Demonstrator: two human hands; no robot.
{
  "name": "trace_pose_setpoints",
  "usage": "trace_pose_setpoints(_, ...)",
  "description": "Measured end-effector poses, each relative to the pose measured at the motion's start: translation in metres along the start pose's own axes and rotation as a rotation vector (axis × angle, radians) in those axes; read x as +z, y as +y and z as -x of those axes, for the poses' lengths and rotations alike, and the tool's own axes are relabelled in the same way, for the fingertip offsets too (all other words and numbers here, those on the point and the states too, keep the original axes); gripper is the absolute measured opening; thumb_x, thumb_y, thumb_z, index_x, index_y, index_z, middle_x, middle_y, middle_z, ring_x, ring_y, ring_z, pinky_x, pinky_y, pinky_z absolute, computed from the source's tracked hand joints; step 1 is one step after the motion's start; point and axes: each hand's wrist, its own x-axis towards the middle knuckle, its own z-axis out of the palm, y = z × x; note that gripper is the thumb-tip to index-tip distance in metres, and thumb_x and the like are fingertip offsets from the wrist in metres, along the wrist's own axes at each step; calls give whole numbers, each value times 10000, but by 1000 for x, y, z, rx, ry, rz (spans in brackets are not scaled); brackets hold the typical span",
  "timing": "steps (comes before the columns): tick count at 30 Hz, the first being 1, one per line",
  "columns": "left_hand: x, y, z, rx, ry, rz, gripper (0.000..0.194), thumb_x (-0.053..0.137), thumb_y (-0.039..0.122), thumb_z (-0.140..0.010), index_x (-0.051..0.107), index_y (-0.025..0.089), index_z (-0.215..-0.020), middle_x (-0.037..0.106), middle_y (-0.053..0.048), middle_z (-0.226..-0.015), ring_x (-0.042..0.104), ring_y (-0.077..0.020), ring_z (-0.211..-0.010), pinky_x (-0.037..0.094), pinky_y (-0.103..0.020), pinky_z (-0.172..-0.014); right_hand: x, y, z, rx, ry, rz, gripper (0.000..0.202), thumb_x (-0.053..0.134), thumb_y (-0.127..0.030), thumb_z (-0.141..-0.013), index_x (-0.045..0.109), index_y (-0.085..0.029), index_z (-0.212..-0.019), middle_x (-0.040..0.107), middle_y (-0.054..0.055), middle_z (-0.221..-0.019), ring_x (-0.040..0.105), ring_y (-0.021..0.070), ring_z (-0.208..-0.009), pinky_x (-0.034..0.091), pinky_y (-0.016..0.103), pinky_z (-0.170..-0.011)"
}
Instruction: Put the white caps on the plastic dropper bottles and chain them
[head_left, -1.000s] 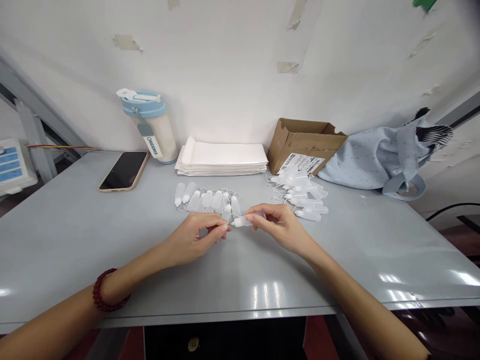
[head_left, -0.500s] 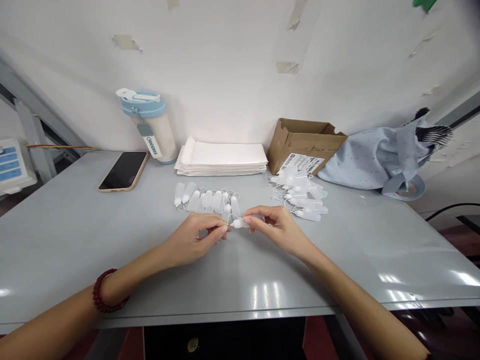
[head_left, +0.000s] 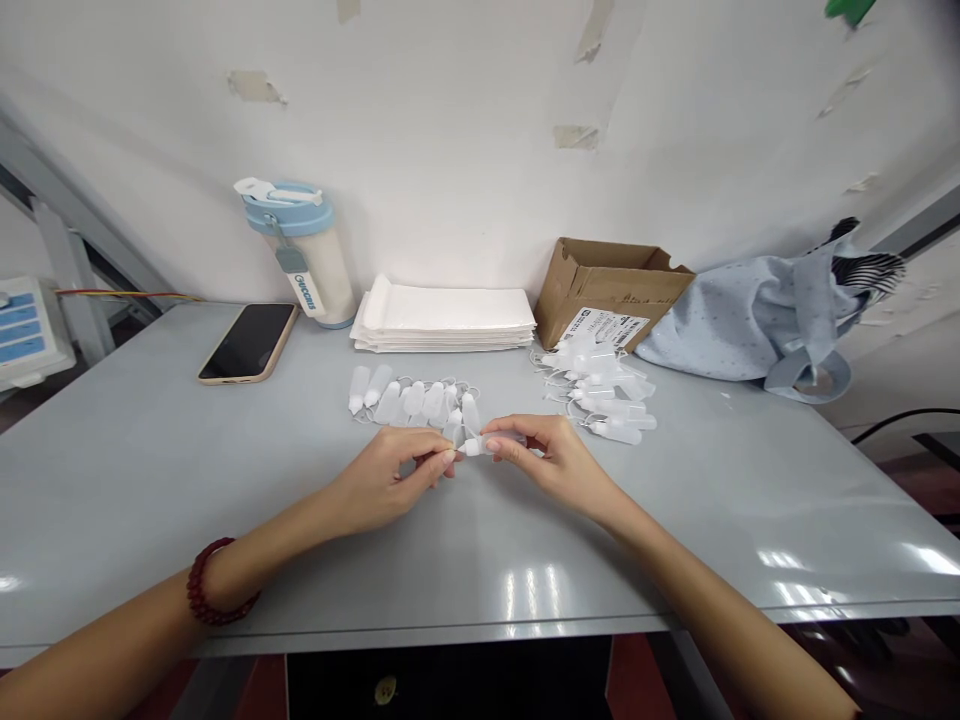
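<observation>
My right hand (head_left: 551,455) is closed on a small translucent dropper bottle (head_left: 474,446), held nearly flat with its white cap and narrow tip pointing left. Thumb and fingertips of my left hand (head_left: 405,475) are pinched together at that tip. Whatever sits between those fingertips is too small to make out. Just beyond my hands lies a row of similar dropper bottles (head_left: 413,398), with thin loops around their caps. To the right of my right hand is a heap of more bottles (head_left: 604,388) with the same loops.
Along the wall stand a blue-lidded tumbler (head_left: 319,265), a stack of white padded envelopes (head_left: 450,318) and a brown cardboard box (head_left: 600,290). A phone (head_left: 249,343) lies at the left of the grey table (head_left: 360,590). A light blue cloth bag (head_left: 742,315) rests at the right.
My right hand has shifted very slightly, its fingers sliding a little along the bottle. My left hand stays at the bottle's tip.
</observation>
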Motion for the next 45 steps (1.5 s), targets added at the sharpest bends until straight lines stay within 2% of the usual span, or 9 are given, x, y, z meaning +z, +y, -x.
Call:
trace_pose_setpoints(3,0,0,0,-14,4,-8,268,405,231,-909,611,153,-757,592,5,-677,548,-108,-632,414,-208,-585,1,2,0,-59,6,84,207,519,-272,-896,684,-162,-956,680,34,-834,556,120,-674,397,230,-587)
trace_pose_setpoints(6,0,1,1,-15,7,-10,267,403,230,-912,617,155,-769,590,10,-681,549,-104,-633,407,-206,-580,2,5,0,-118,10,170,204,511,-224,-900,669,-146,-1002,660,39,-808,543,116,-652,405,235,-600)
trace_pose_setpoints(12,-2,2,-1,8,46,-43,258,428,243,-912,621,160,-761,572,12,-662,529,-106,-623,382,-199,-536,2,7,0,-212,43,237,187,534,-212,-896,648,-148,-1029,657,45,-827,559,122,-670,431,238,-611)
trace_pose_setpoints(15,-4,-1,-2,53,103,-68,185,493,245,-889,660,167,-875,586,13,-689,516,-104,-620,407,-202,-569,1,8,-1,-240,51,249,186,548,-212,-891,642,-150,-1039,665,51,-858,564,120,-672,442,238,-613)
trace_pose_setpoints(18,-6,-4,-2,92,158,-82,165,539,229,-870,673,177,-950,614,13,-729,521,-96,-626,428,-204,-610,0,8,-1,-238,53,242,177,559,-209,-885,645,-156,-1030,669,50,-873,565,116,-666,445,229,-592)
trace_pose_setpoints(23,-6,-5,-2,107,178,-107,143,538,203,-869,674,165,-841,620,17,-697,520,-93,-623,417,-197,-597,0,7,-1,-224,75,227,174,571,-219,-878,650,-153,-1019,671,48,-857,569,115,-657,433,217,-554)
trace_pose_setpoints(32,0,-4,0,100,159,-90,159,509,162,-861,646,146,-781,582,17,-634,507,-92,-580,398,-193,-545,4,9,0,-243,73,272,175,540,-220,-891,658,-150,-1000,674,48,-804,584,130,-659,439,243,-588)
trace_pose_setpoints(45,1,-2,2,103,161,-84,168,490,171,-854,633,152,-768,573,18,-606,506,-96,-564,399,-189,-525,9,10,2,-154,68,191,205,542,-218,-879,678,-117,-994,672,53,-786,539,120,-622,413,242,-578)
